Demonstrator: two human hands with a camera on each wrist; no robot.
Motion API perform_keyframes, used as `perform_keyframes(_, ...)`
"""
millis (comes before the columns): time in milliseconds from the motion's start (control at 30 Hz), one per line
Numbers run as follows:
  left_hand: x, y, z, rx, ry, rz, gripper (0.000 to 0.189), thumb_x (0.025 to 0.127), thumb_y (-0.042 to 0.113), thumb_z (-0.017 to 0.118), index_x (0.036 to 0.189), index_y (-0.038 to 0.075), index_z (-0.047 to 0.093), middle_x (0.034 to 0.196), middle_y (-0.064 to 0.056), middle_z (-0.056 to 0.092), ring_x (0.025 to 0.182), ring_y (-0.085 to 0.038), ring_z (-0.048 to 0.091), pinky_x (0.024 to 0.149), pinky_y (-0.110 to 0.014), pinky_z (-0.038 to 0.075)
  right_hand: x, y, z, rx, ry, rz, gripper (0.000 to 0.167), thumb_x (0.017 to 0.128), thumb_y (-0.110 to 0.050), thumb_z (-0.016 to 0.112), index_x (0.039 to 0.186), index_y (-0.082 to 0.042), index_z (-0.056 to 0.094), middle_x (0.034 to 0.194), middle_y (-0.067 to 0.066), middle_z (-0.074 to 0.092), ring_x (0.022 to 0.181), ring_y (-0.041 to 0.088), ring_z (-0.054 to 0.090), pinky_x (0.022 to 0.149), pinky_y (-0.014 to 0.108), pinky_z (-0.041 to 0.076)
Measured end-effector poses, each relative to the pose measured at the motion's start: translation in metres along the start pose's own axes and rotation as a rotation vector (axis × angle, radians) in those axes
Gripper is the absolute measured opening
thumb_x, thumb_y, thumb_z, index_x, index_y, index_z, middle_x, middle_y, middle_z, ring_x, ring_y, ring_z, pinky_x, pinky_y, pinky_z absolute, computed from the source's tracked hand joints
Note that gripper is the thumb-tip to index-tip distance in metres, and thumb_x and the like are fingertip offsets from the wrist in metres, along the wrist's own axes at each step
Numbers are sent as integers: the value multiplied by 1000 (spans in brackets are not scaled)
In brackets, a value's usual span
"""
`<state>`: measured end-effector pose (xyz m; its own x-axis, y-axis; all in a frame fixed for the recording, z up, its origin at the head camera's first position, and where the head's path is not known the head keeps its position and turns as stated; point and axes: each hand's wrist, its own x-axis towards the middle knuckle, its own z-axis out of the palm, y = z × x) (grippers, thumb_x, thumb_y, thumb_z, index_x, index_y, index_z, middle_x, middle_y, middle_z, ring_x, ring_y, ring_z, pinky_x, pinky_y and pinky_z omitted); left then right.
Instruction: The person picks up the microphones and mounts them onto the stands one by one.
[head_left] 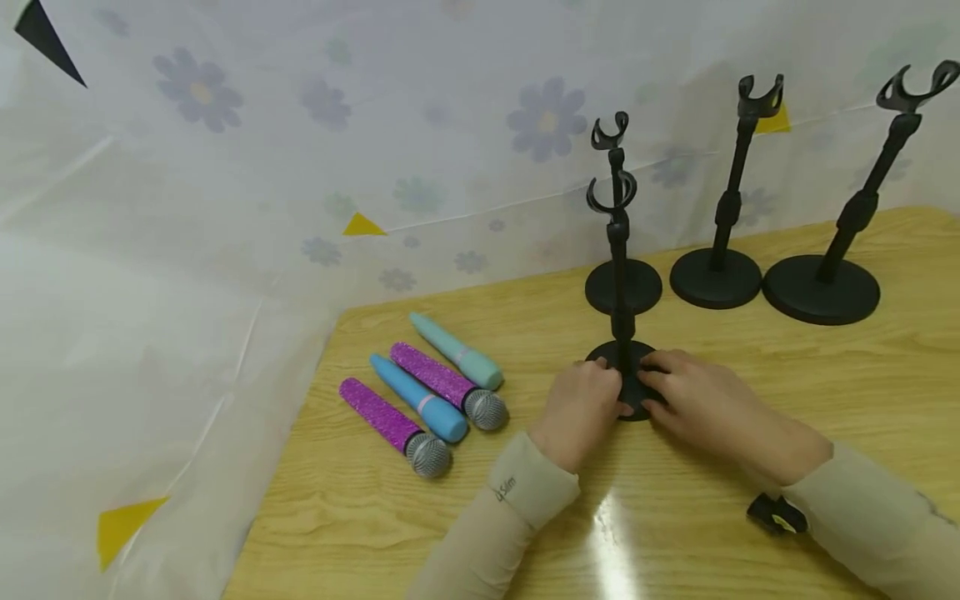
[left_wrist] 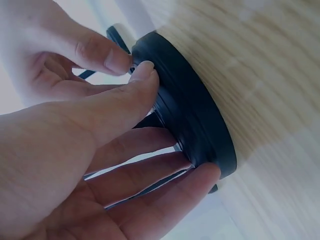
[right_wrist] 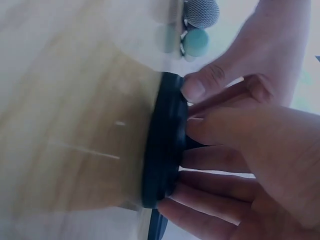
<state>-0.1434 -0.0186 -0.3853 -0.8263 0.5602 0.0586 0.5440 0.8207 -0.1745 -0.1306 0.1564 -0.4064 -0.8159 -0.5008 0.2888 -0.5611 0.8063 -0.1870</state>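
Note:
The nearest black microphone stand (head_left: 619, 275) stands upright on the wooden table, its open clip at the top. My left hand (head_left: 581, 408) holds the left side of its round base (left_wrist: 185, 100), thumb and fingers spread over the rim. From the other side, my right hand (head_left: 705, 404) grips the same base, its fingertips at the edge. The two thumbs nearly meet on the near side in the right wrist view, where the base (right_wrist: 165, 145) sits flat on the table. The pole's foot is partly hidden behind the fingers in both wrist views.
Behind it stand three more stands: one straight behind (head_left: 624, 287), one to its right (head_left: 716, 279), one at far right (head_left: 821, 287). Left lie two purple glitter microphones (head_left: 378, 414) (head_left: 431, 372), a blue tapered stick (head_left: 416, 396) and a mint-green one (head_left: 453, 350). A flowered sheet (head_left: 450, 125) hangs behind.

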Motion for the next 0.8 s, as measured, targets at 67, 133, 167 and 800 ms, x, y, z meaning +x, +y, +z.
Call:
perform_keyframes(67,-1,2,0,-3,0,2,33,85,53,71,97,22,78,90,5,72,75,-9,67,63,-18,57,-1,1,-1,12,-2,-1,31,84,-16,81,109,2,75,116,21,68,102,38,69,77,50,61)
perform_keyframes(133,-2,4,0,-5,-3,5,33,85,53,71,96,23,79,90,5,71,74,-9,67,62,-18,56,-3,2,-2,10,-2,-13,31,83,-16,82,109,1,76,115,21,68,101,38,69,76,50,61)
perform_keyframes(167,-3,5,0,-5,-5,4,32,85,53,71,96,24,79,90,5,71,74,-9,66,62,-18,56,-5,3,-2,5,0,-24,33,83,-17,82,110,1,75,115,21,68,101,37,69,76,50,61)
perform_keyframes(800,-11,9,-1,-10,9,76,45,86,41,79,121,14,71,105,1,70,88,-10,67,79,-17,57,-22,13,0,23,24,-195,41,81,-15,82,118,-1,73,124,16,65,109,34,68,82,48,61)
